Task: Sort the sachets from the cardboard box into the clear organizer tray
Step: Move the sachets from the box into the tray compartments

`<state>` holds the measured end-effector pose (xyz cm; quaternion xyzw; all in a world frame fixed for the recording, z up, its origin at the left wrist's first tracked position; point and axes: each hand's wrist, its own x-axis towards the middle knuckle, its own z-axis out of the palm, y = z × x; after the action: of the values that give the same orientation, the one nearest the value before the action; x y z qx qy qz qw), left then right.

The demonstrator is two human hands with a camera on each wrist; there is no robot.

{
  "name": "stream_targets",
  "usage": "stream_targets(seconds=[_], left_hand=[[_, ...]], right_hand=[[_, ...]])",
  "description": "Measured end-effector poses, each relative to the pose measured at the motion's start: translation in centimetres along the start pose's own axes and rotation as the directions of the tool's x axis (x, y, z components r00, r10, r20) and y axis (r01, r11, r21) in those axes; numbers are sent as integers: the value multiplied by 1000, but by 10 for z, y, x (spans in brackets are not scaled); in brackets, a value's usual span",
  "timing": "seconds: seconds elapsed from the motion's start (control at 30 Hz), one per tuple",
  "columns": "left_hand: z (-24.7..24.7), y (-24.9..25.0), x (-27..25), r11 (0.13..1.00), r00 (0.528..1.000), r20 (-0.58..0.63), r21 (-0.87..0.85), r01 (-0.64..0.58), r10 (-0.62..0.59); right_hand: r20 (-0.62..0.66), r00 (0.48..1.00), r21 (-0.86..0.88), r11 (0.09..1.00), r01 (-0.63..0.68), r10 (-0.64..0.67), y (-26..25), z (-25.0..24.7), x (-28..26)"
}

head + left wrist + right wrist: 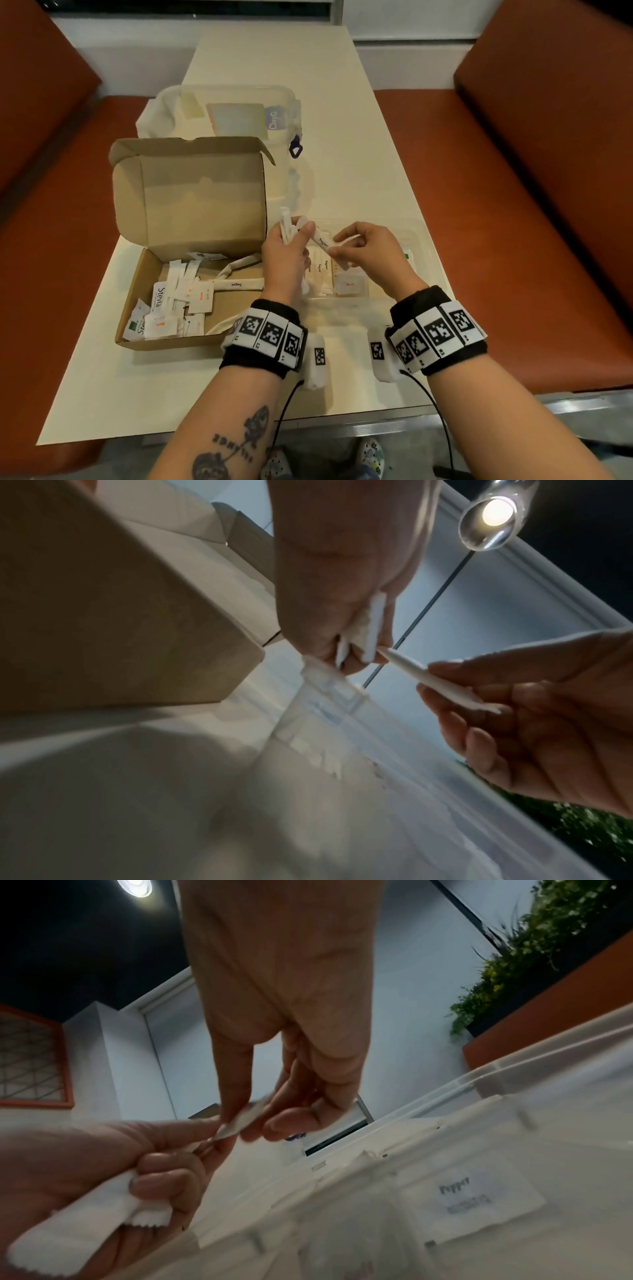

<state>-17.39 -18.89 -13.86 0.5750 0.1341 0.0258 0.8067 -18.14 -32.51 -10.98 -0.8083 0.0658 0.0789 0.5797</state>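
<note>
Fingers (337, 255) of the right hand (371, 255) pinch one sugar stick (322, 241) from the bundle (286, 224) gripped by the left hand (284, 255), above the tray (423, 246). Sorting is mid-way; the box (137, 274) holds many sachets. Next, probably: lay it with the tray's other sugar sticks.

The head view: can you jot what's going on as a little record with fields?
left hand: holds a bundle of sachets
right hand: pinches one sugar stick
position: both hands above the clear organizer tray
tray contents: sugar sticks, a salt sachet
cardboard box: open, left of the tray, loose sachets inside
surface: table
</note>
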Motion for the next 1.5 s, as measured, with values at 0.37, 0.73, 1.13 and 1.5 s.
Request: stream_targets(seconds=[0.37,0.73,1.13,1.5], left_hand=[[-1,-12,0,997,996,-84,-67,31,-36],[-2,-11,-1,998,996,-72,-48,45,-48],[-1,-11,0,999,999,-42,-44,23,-25],[-9,-5,-3,980,1000,2,-200,25,-25]], right_hand=[[-75,995,-249,965,-77,60,9,48,8],[97,990,-726,674,140,-101,16,59,24],[162,961,-846,469,252,-223,31,55,20],[40,999,22,1000,-10,9,0,44,-9]])
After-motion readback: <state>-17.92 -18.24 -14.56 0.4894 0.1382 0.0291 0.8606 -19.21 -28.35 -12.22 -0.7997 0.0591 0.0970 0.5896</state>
